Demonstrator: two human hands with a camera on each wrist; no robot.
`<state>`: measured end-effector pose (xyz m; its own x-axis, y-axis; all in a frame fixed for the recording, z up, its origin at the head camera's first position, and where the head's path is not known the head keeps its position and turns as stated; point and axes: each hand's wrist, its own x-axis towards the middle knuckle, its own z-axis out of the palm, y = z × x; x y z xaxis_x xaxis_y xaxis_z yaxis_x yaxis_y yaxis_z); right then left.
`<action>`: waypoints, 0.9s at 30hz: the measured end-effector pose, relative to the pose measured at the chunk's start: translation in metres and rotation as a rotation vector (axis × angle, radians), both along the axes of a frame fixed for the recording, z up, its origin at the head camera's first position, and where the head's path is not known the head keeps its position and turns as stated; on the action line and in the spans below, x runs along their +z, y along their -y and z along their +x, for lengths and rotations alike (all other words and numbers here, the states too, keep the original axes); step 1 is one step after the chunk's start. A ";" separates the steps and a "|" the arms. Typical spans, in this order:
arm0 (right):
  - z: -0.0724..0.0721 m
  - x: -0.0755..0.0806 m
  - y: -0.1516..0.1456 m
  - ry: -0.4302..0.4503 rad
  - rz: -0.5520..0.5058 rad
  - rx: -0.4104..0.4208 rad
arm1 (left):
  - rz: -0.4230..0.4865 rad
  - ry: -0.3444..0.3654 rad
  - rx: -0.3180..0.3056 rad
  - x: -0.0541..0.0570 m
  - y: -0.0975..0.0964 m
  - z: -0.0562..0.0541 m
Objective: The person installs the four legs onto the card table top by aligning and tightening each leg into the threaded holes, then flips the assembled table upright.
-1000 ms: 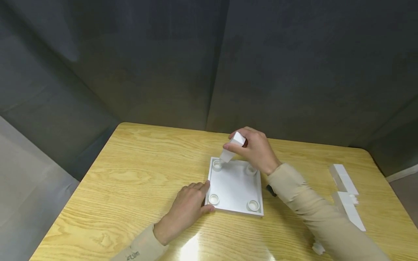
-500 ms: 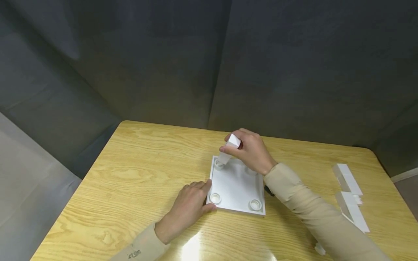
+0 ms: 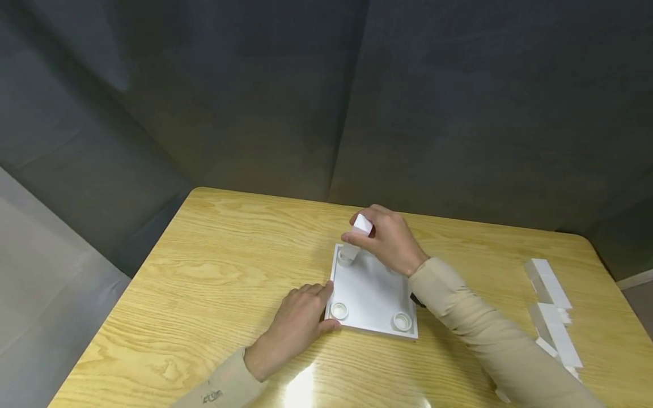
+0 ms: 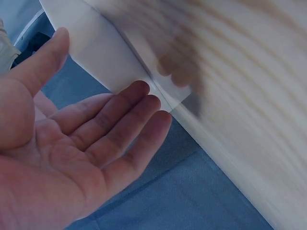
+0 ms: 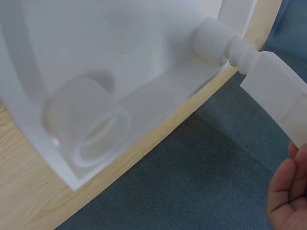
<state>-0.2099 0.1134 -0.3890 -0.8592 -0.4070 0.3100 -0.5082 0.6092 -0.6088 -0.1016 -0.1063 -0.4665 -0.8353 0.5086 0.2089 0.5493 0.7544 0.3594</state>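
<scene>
A square white tray-like panel [image 3: 372,292] lies on the table, with raised rims and round threaded sockets in its corners. My right hand [image 3: 391,241] grips a tapered white leg [image 3: 362,225] over the far-left socket [image 3: 344,259]. In the right wrist view the leg's threaded tip [image 5: 240,52] is right at the socket's mouth [image 5: 213,40], the leg tilted. My left hand [image 3: 298,317] rests against the panel's near-left corner, fingers along the left edge, thumb on the front edge. The left wrist view shows those fingers [image 4: 120,122] loosely extended. The far-right socket is hidden behind my right hand.
On the table's right side lie more white legs [image 3: 551,283] with threaded ends, in a loose row. A small white end piece [image 3: 502,395] shows beside the right sleeve. A dark curtain [image 3: 326,102] stands behind the wooden table [image 3: 214,260].
My right hand has brought the leg down to the far-left socket and tilted it more upright. The left hand stays at the panel's corner. The view has shifted slightly.
</scene>
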 end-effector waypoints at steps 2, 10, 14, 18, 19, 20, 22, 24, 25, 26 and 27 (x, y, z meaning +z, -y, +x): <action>-0.001 0.000 0.001 -0.005 0.004 0.004 | -0.007 0.020 0.005 0.009 -0.001 0.003; -0.005 -0.004 0.006 -0.037 0.032 0.029 | -0.025 0.021 0.010 0.020 -0.005 0.005; -0.005 -0.011 0.006 -0.037 0.048 0.036 | -0.040 0.025 0.011 0.020 -0.005 0.007; -0.004 -0.016 0.007 -0.023 0.061 0.031 | -0.041 0.021 0.005 0.018 -0.004 0.008; -0.003 -0.016 0.007 -0.020 0.069 0.027 | -0.037 0.017 0.002 0.017 -0.004 0.008; -0.003 -0.017 0.007 -0.017 0.082 0.025 | -0.030 0.014 -0.001 0.017 -0.004 0.008; -0.002 -0.016 0.007 -0.006 0.115 0.027 | -0.021 0.008 -0.007 0.016 -0.003 0.007; -0.001 -0.016 0.006 0.001 0.148 0.034 | -0.015 0.014 -0.005 0.016 -0.003 0.006; -0.001 -0.016 0.006 0.005 0.163 0.037 | -0.013 0.016 -0.002 0.015 -0.003 0.006; -0.001 -0.016 0.005 0.012 0.172 0.041 | -0.011 0.017 -0.002 0.015 -0.003 0.005; 0.000 -0.016 0.004 0.019 0.177 0.042 | -0.011 0.021 0.001 0.015 -0.003 0.005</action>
<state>-0.2101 0.1097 -0.4050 -0.8453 -0.4896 0.2138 -0.5249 0.6861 -0.5038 -0.0967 -0.1030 -0.4519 -0.8397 0.5104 0.1854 0.5412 0.7588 0.3623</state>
